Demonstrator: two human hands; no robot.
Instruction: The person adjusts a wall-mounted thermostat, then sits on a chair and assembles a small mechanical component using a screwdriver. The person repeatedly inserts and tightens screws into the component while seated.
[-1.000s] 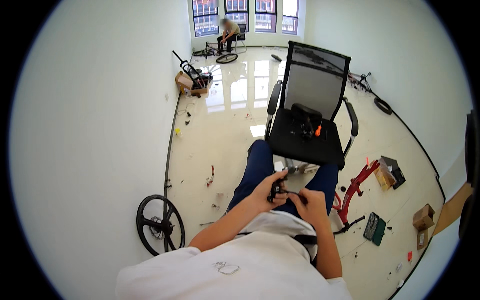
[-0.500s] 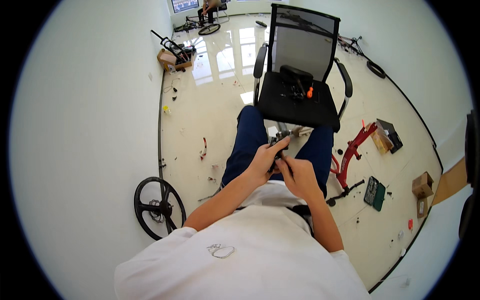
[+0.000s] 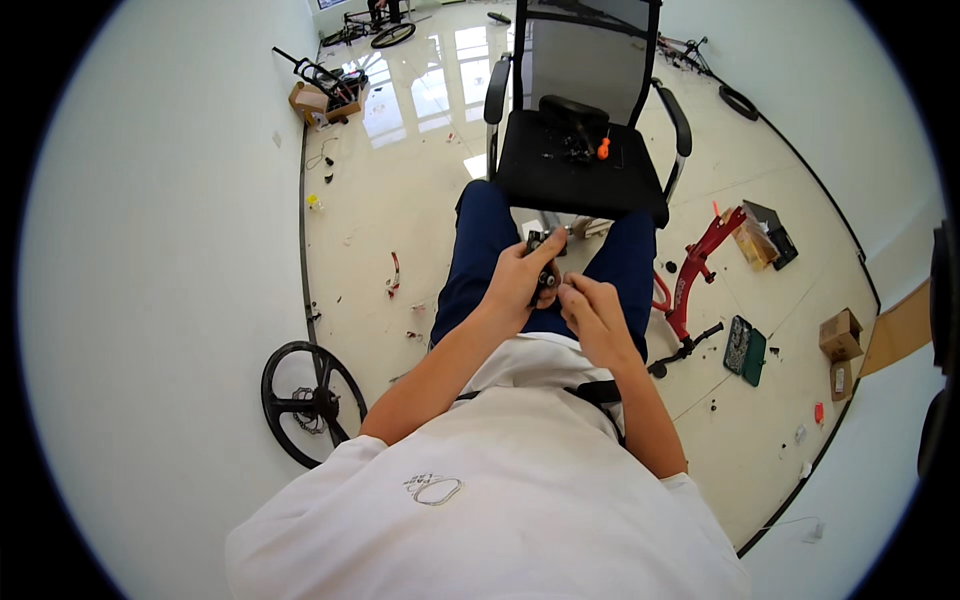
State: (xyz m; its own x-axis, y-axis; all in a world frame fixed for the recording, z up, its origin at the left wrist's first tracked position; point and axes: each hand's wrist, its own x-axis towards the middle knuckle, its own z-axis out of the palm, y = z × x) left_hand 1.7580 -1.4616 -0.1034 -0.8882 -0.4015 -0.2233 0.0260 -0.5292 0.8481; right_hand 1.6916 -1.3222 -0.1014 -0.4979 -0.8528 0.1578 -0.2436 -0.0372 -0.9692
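Observation:
My left hand [image 3: 515, 283] is closed around a small black-and-silver mechanical part [image 3: 547, 281] held above my lap, between my knees. A round bolt-like end of the part faces up toward me, while my fingers and palm hide much of the rest. Just to its right, my right hand [image 3: 598, 322] is pinched, thumb against fingertips, close beside the part. Whether a small piece sits in that pinch, I cannot make out.
Ahead stands a black mesh office chair [image 3: 580, 170], with an orange-handled tool [image 3: 603, 148] and dark parts on its seat. A black spoked wheel [image 3: 315, 402] leans at left. Right lie a red bike frame [image 3: 693, 275], a green tool case [image 3: 745, 350] and cardboard boxes [image 3: 840, 335].
My right hand has come away slightly to the right of the part, baring its round end. The view has tipped down, so the surroundings sit higher and further left.

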